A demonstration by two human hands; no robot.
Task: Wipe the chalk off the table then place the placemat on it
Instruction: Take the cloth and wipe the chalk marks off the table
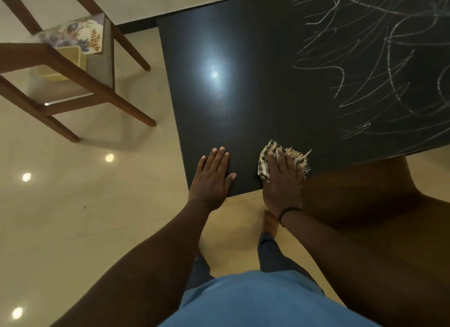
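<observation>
Right hand presses frayed checked cloth flat, fingers straight, together. Left hand flat on dark rectangular table, fingers straight. White chalk scribbles far right.

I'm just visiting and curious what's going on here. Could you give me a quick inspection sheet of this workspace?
Surface: dark table, chalk scribbles on its right part.
Job's things: checked cloth under right hand; floral placemat on chair.
Clutter: yellowish container on the chair.
Hands: left hand flat on table; right hand pressing cloth, fingers straight.
Cables: nothing seen.
Surroundings: glossy floor.
</observation>
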